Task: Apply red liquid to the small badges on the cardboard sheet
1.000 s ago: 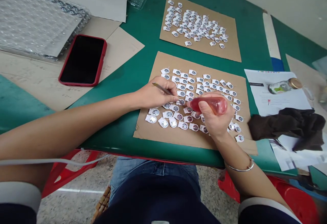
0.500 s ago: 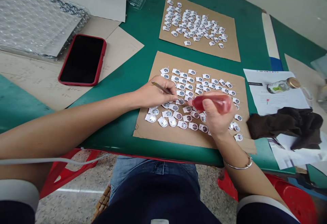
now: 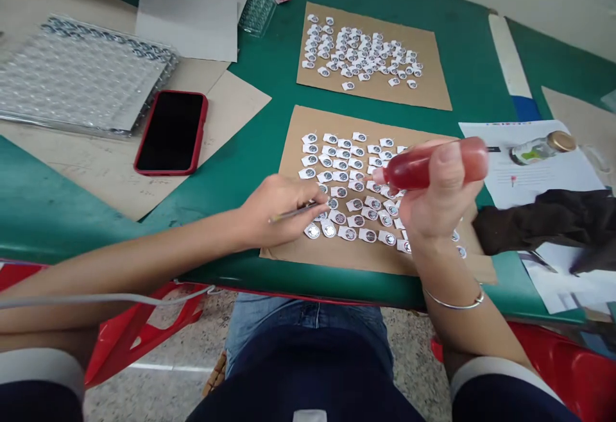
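Note:
My left hand (image 3: 286, 210) pinches thin metal tweezers (image 3: 293, 213) over the lower left of the near cardboard sheet (image 3: 293, 249). Rows of small white tags with round printed faces (image 3: 339, 192) lie on that sheet, some hidden by my hands. In my right hand (image 3: 436, 201) is a squeeze bottle of red liquid (image 3: 414, 167), tilted with its nozzle pointing left, above the tags. Behind lies a second cardboard sheet (image 3: 433, 56) bearing several similar tags.
A red-cased phone (image 3: 172, 132) and bubble wrap (image 3: 86, 75) lie at the left on brown card. Grey sheets (image 3: 192, 15) are behind them. To the right are a small glass jar (image 3: 541, 147), printed paper (image 3: 500, 181) and a dark cloth (image 3: 543, 223).
My left hand has moved down and left with the tweezers. My right hand has lifted the red bottle up and right, away from the tags near the left hand. The view has shifted slightly.

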{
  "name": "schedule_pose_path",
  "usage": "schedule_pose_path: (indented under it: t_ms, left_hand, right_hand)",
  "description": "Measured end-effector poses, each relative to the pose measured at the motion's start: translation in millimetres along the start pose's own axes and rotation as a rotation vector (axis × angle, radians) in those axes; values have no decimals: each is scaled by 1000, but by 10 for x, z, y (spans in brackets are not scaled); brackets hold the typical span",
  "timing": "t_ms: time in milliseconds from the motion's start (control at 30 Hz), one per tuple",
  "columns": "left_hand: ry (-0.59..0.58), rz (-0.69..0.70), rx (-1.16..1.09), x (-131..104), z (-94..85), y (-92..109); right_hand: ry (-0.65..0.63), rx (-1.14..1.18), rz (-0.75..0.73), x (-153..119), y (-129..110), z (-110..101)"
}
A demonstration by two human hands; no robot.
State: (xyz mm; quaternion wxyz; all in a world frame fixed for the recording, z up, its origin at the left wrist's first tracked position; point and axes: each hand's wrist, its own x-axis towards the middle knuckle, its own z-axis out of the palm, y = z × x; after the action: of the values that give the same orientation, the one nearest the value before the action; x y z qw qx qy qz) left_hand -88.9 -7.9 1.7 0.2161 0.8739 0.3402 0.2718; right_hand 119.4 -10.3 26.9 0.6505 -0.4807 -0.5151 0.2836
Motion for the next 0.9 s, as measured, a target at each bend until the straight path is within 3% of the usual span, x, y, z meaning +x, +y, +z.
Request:
schedule_pose_path:
  t_ms: [200,433,667,900]
  left_hand:
    - [5,186,113,-192,193,-43]
    - [5,164,191,-223,269,-56]
    - [-3,182,213,-220,231,-43]
    - [-187,261,298,-169,137,86]
  right_hand:
    - [-25,-15,19,-98,126,21]
    - [-48,-50,11,-128,164,8]
    - [-112,-85,55,-165,196,4]
    - [-144,-127,43,-190,249,31]
